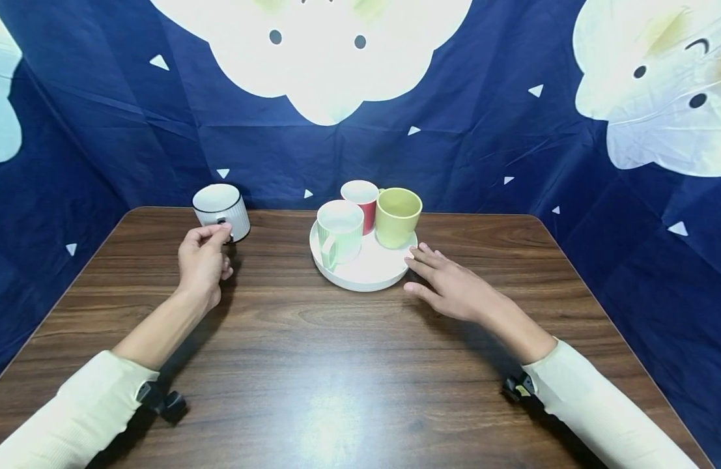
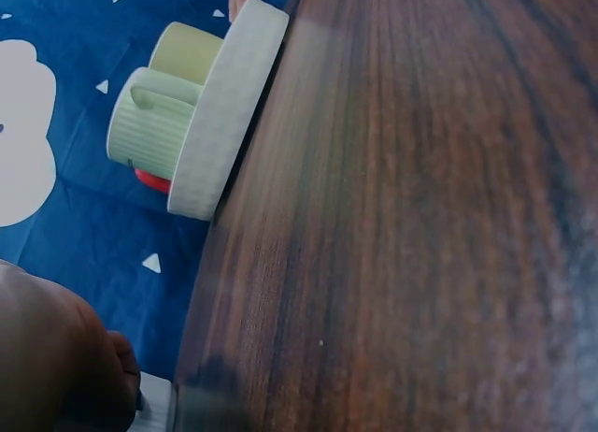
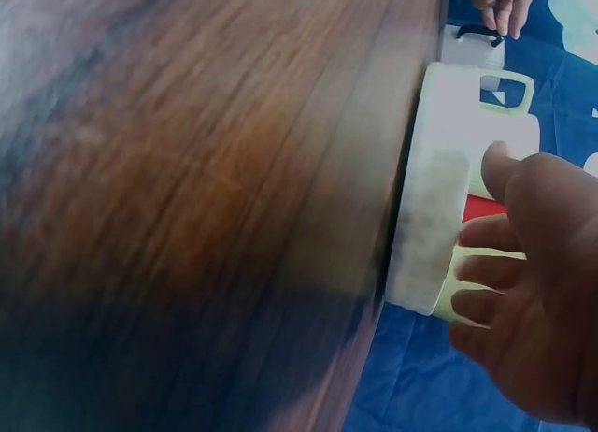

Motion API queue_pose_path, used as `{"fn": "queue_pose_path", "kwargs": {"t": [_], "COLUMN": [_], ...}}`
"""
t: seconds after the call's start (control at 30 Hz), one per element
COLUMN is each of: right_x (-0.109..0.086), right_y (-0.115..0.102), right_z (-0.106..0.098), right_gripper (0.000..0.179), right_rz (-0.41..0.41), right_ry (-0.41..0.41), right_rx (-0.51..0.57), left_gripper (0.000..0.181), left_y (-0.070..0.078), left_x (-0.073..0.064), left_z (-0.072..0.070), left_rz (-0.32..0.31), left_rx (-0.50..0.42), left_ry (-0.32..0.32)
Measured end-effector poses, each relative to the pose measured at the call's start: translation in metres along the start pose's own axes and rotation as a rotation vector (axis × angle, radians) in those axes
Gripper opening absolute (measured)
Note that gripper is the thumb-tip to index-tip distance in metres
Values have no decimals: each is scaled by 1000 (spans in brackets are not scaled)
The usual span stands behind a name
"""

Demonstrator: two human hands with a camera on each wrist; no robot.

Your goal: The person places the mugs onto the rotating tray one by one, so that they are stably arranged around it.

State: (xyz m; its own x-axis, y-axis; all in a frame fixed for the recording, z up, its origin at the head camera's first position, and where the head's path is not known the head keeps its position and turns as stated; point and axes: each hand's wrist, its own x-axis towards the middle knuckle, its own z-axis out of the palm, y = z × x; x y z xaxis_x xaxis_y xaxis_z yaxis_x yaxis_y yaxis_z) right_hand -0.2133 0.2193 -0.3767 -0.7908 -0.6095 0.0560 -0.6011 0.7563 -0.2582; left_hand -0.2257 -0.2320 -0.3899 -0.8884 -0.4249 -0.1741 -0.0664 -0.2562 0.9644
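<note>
At the back left of the table, a white ribbed mug (image 1: pixel 237 218) with a black rim stands upright. My left hand (image 1: pixel 200 260) pinches its dark handle (image 3: pixel 481 32) between thumb and fingers. A round white tray (image 1: pixel 366 281) carries three cups: a pale green ribbed mug (image 1: pixel 344 238), a red cup (image 1: pixel 368 212) with a white inside, and a yellow-green mug (image 1: pixel 395 225). My right hand (image 1: pixel 456 286) has its fingers spread, with the fingertips right at the tray's right rim. In the right wrist view, the red cup is mostly hidden behind the tray and fingers.
The brown wood-grain table (image 1: pixel 266 365) has its back edge just behind the mugs. A dark blue cloth (image 1: pixel 471 156) with white clouds and triangles hangs behind and at both sides. Each sleeve has a black wrist camera (image 1: pixel 161 400) on it.
</note>
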Motion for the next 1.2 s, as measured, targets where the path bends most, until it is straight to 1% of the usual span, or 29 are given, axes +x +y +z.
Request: {"fn": "queue_pose_path", "kwargs": {"t": [0.13, 0.23, 0.3, 0.43, 0.57, 0.7, 1.0, 1.2], "right_x": [2, 3, 3, 2, 1, 2, 0, -1], "right_y": [2, 4, 5, 8, 11, 13, 21, 26], "right_z": [-1, -1, -2, -2, 0, 1, -2, -2], "right_gripper": [58, 57, 60, 67, 66, 64, 66, 61], "right_rz": [-43, -56, -50, -18, 0, -15, -38, -93], "right_ry": [108, 131, 110, 41, 5, -16, -83, -83], "right_rx": [-84, -97, -82, -45, -31, -32, -38, -70], "left_gripper": [16, 17, 18, 22, 24, 23, 19, 15], "left_y": [1, 1, 2, 2, 2, 1, 2, 0], "left_x": [-1, -1, -1, 0, 3, 5, 5, 6], "left_z": [2, 2, 2, 1, -2, -4, -4, -5], "left_rz": [-4, -7, -4, 0, -7, -21, -8, -17], "left_rx": [-6, -12, -11, 2, 13, 17, 9, 21], "left_ry": [-4, -4, 3, 24, 39, 45, 26, 32]}}
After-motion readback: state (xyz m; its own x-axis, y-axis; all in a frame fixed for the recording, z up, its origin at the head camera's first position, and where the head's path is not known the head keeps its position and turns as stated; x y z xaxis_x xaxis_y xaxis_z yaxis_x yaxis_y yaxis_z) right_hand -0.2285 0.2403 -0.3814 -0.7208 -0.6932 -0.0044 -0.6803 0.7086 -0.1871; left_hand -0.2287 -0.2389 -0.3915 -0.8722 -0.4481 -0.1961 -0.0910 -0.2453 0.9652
